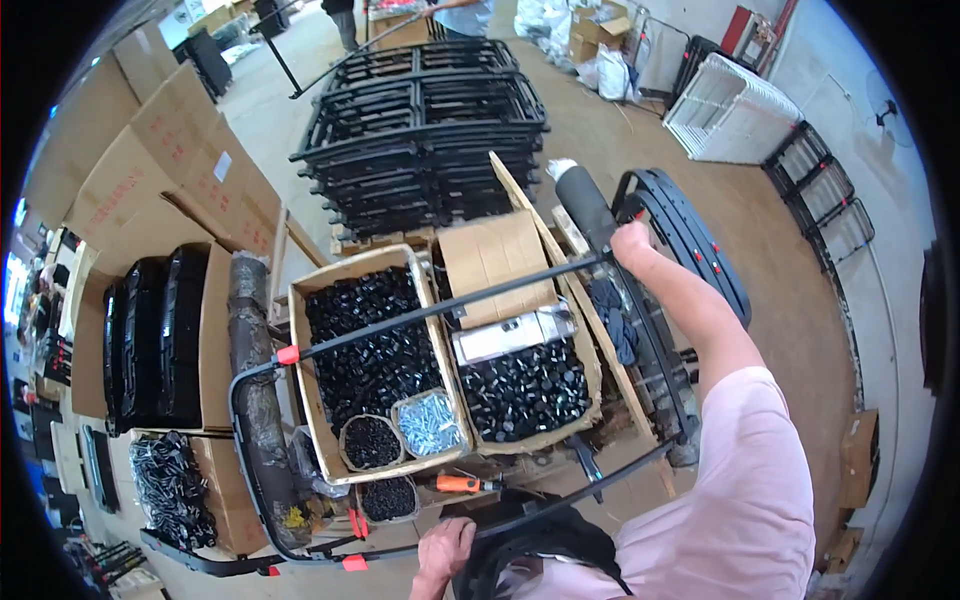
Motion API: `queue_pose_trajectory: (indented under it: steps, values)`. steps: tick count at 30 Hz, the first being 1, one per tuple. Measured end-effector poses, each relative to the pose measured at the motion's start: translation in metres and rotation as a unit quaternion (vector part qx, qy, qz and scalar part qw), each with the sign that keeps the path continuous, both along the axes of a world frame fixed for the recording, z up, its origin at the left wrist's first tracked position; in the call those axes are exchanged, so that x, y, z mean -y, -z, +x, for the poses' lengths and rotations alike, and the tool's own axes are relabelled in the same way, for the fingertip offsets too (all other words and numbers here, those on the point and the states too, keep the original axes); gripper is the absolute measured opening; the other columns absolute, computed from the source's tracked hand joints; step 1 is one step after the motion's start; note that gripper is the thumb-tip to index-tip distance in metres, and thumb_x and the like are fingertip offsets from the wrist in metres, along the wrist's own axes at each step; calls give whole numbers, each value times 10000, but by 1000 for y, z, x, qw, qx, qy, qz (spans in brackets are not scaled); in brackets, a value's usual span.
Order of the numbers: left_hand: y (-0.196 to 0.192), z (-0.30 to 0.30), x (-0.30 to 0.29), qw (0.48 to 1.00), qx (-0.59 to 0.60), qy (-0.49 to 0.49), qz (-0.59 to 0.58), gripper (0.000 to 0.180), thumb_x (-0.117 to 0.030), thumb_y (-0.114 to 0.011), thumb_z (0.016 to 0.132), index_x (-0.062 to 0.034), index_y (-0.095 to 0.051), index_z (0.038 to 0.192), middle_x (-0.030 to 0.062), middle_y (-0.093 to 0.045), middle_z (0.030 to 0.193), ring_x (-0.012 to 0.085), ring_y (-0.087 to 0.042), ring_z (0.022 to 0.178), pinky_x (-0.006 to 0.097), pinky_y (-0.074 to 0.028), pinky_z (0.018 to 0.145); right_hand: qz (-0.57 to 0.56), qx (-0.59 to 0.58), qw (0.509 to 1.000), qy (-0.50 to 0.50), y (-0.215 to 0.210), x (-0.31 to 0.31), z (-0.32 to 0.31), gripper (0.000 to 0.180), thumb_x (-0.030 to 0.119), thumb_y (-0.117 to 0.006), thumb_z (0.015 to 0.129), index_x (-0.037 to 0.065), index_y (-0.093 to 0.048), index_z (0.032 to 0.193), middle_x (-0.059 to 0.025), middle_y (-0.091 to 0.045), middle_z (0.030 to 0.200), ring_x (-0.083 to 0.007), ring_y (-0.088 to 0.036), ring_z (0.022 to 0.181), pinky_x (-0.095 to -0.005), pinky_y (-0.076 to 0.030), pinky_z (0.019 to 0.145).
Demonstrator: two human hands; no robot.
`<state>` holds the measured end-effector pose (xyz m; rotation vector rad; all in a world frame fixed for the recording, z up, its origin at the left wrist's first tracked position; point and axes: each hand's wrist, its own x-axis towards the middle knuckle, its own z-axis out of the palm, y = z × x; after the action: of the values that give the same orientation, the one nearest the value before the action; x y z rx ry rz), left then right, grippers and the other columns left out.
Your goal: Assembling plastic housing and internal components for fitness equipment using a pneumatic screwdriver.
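A black tubular metal frame (455, 303) with rounded corners and red clips lies tilted across the parts boxes in front of me. My right hand (632, 245) is closed at its far right corner, arm stretched out; a small red and black piece shows just above the fist. My left hand (447, 545) is at the near bar, fingers curled against it close to my body. Beneath the frame, one box (425, 262) holds many black plastic caps plus small tubs of screws (428, 424) and black bits. A second box (590, 420) holds round black caps. Between box and bar lies an orange-handled tool (458, 484).
A tall stack of black frames (425, 130) stands beyond the boxes. Cardboard cartons (150, 190) and a wrapped roll (250, 330) are on the left. More curved black frames (695, 250) lean at right, near a white rack (735, 110). A person (462, 18) stands at the far edge.
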<state>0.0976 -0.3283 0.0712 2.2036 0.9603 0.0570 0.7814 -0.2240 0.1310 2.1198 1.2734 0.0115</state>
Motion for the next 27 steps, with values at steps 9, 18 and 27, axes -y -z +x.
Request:
queue_pose_trajectory:
  steps: [9, 18, 27]
  values:
    - [-13, -2, 2, 1000, -18, -7, -16, 289, -343, -583, 1045, -103, -744, 1064, 136, -770, 988, 374, -740, 894, 498, -599, 783, 93, -64, 974, -197, 48, 25, 42, 190, 134, -650, 878, 83, -757, 1027, -145, -750, 1010, -338, -735, 1011, -481, -613, 840]
    - [8, -11, 13, 999, -16, -42, 2, 340, -381, -531, 1063, -97, -717, 1057, 170, -766, 929, 399, -739, 855, 530, -593, 752, 160, -117, 979, 49, 53, 20, 52, 514, 418, -555, 1002, -59, -702, 1122, -315, -720, 1172, -451, -708, 1125, -540, -560, 985]
    - [-7, -5, 10, 996, -69, -35, -31, 332, -406, -513, 1078, -128, -692, 1061, 150, -754, 943, 392, -732, 876, 528, -597, 744, 187, -117, 970, 102, 51, 11, 34, 620, 524, -541, 1019, -57, -757, 1049, -293, -759, 1081, -441, -737, 1065, -526, -578, 962]
